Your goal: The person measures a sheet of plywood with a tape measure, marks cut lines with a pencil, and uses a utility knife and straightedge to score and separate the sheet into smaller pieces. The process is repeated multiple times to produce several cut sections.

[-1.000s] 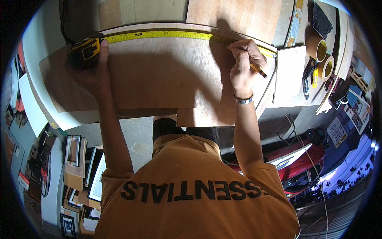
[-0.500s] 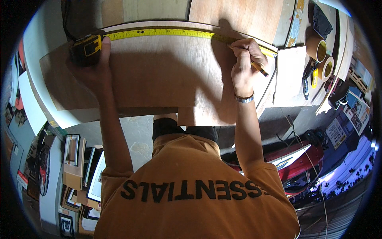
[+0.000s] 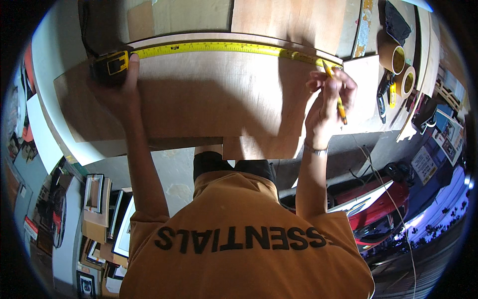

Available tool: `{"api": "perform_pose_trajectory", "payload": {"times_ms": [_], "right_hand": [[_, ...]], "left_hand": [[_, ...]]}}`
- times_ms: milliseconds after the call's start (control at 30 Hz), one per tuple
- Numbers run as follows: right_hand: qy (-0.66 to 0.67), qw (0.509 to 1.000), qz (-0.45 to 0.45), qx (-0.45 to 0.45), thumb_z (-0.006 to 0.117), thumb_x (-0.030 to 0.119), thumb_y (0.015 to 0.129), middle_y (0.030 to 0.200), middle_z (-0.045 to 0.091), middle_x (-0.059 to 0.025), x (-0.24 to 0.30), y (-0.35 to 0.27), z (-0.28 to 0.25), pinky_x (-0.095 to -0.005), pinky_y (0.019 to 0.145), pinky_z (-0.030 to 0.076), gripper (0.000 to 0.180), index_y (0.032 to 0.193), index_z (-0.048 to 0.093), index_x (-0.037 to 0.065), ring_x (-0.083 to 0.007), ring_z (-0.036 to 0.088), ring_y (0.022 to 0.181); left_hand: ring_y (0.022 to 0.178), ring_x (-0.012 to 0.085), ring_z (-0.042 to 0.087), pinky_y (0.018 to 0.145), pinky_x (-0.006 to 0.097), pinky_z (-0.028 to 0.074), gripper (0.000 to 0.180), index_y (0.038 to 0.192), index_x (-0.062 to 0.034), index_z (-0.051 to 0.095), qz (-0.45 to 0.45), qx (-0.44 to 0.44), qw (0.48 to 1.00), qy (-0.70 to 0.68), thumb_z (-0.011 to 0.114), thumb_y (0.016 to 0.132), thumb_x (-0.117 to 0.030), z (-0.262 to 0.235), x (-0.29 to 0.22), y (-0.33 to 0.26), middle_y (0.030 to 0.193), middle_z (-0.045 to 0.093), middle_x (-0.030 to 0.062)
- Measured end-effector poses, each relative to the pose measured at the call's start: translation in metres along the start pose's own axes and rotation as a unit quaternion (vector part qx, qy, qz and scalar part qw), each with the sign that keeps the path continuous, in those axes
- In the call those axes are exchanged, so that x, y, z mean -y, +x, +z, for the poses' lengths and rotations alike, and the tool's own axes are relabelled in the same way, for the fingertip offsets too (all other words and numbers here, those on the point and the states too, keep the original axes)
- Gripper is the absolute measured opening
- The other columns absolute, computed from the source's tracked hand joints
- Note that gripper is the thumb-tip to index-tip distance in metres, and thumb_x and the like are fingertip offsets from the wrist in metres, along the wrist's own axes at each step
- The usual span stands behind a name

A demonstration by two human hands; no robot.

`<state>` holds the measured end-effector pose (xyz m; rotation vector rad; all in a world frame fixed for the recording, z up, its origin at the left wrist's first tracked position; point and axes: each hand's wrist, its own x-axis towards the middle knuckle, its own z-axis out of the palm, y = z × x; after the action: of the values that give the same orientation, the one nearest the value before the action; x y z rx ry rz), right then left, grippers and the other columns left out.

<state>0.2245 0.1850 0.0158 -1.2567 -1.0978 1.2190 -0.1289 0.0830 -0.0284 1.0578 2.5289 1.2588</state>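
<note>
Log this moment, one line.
Left hand: holds tape measure case | Right hand: holds yellow pencil | Tape blade: extended over plywood panel

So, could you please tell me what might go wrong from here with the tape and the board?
The tape measure could shift if the left grip loosens, since the right grip holds a pencil. The shadow across the yellow blade and wooden board may make markings harder to read.
</note>
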Motion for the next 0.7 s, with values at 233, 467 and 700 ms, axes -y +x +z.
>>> {"api": "perform_pose_trajectory", "payload": {"times_ms": [233, 467, 700], "right_hand": [[-0.051, 0.998, -0.024, 0.007, 0.064, 0.013, 0.102, 0.093, 0.074, -0.0212, 0.007, -0.065, -0.026, -0.0336, 0.076, 0.058, 0.015, 0.109, 0.058, 0.0, -0.0244, 0.073, 0.079], [-0.181, 0.969, -0.121, 0.119, 0.06, -0.012, 0.081, 0.074, 0.067, -0.0086, -0.016, -0.076, -0.023, -0.0256, 0.062, 0.046, 0.016, 0.091, 0.068, -0.003, -0.0131, 0.059, 0.065], [-0.213, 0.964, -0.063, 0.146, 0.059, -0.013, 0.077, 0.069, 0.059, -0.0043, -0.019, -0.077, -0.006, -0.0244, 0.057, 0.042, 0.014, 0.082, 0.067, -0.003, -0.0105, 0.052, 0.061]], "left_hand": [[0.123, 0.0301, 0.061, 0.108, 0.044, 0.05, 0.087, 0.138, 0.0045, 0.052, -0.007, -0.003, 0.984, 0.179, 0.095, 0.072, -0.033, -0.046, -0.004, -0.07, 0.133, 0.06, 0.0203], [0.121, 0.0295, 0.062, 0.108, 0.044, 0.05, 0.083, 0.139, 0.0034, 0.051, -0.027, 0.005, 0.992, 0.124, 0.092, 0.077, -0.033, -0.065, 0.011, -0.084, 0.134, 0.06, 0.019], [0.125, 0.0283, 0.059, 0.107, 0.042, 0.05, 0.084, 0.139, 0.0033, 0.051, 0.01, -0.025, 0.993, 0.112, 0.092, 0.077, -0.035, -0.057, 0.016, -0.082, 0.134, 0.06, 0.0185]]}}
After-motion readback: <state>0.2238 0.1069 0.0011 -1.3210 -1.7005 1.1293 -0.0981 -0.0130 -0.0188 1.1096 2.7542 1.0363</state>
